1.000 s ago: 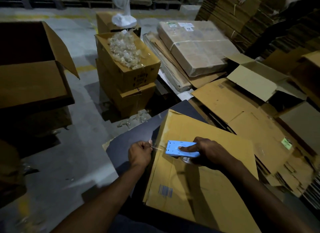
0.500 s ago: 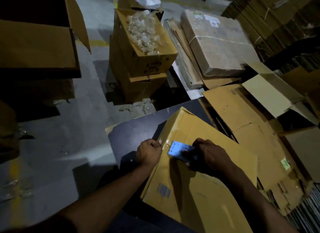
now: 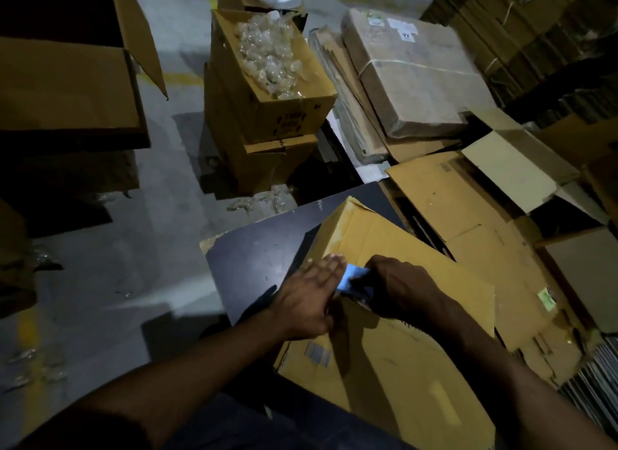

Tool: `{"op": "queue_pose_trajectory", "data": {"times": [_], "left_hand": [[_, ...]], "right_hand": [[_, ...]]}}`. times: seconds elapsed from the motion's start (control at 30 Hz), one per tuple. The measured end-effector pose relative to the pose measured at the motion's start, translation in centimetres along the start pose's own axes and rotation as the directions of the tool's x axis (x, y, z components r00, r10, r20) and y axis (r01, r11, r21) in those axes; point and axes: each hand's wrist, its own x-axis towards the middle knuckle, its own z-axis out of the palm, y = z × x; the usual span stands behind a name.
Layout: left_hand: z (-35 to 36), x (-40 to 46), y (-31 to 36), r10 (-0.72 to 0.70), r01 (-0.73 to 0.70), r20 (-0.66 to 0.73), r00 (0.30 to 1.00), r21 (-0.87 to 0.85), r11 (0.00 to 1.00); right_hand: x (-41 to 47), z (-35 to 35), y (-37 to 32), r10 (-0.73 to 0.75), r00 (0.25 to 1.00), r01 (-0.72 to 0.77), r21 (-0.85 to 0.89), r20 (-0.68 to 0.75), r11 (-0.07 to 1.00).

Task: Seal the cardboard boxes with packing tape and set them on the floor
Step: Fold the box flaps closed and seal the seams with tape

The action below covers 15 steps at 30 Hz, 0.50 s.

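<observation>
A yellow-brown cardboard box [image 3: 401, 349] lies on a dark table [image 3: 261, 265] in front of me, its top flaps closed. My right hand [image 3: 398, 289] grips a light blue tape dispenser [image 3: 354, 279] and holds it against the box's left edge. My left hand [image 3: 307, 292] lies flat with straight fingers over the left edge of the box, pressing beside the dispenser. A barcode label [image 3: 317, 354] shows on the box near my left wrist. The tape itself is hard to make out.
Two stacked boxes [image 3: 267, 115] stand on the grey floor [image 3: 150, 248] beyond the table, the top one holding crumpled clear plastic. An open box [image 3: 67, 81] sits at left. Flattened cartons [image 3: 468, 215] and bundled cardboard [image 3: 411, 74] pile up at right.
My left hand went from pinching the tape end to lying flat on the box's edge. The dispenser moved left and tipped down at that edge. My view tilted downward and closer.
</observation>
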Motion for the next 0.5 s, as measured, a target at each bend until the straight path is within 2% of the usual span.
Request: {"op": "queue_pose_trajectory", "data": {"times": [0.1, 0.17, 0.3, 0.37, 0.5], "left_hand": [[0.4, -0.2, 0.0, -0.021, 0.018, 0.019, 1.000, 0.176, 0.984], [0.3, -0.2, 0.3, -0.047, 0.035, 0.055, 0.997, 0.204, 0.978], [0.4, 0.0, 0.4, -0.072, 0.048, 0.083, 0.994, 0.261, 0.964], [0.5, 0.0, 0.5, -0.083, 0.052, 0.105, 0.991, 0.268, 0.962], [0.0, 0.2, 0.3, -0.086, 0.036, 0.158, 0.984, 0.294, 0.955]], "right_hand": [[0.0, -0.5, 0.3, -0.012, 1.000, 0.012, -0.001, 0.004, 1.000], [-0.7, -0.5, 1.0, -0.009, 0.999, 0.009, 0.004, 0.046, 1.000], [-4.1, 0.5, 3.8, 0.139, 0.982, -0.134, -0.048, 0.125, 0.990], [-5.6, 1.1, 4.9, 0.158, 0.974, -0.160, -0.005, 0.160, 0.987], [-5.5, 1.8, 4.7, 0.147, 0.984, -0.151, 0.031, 0.102, 0.988]]}}
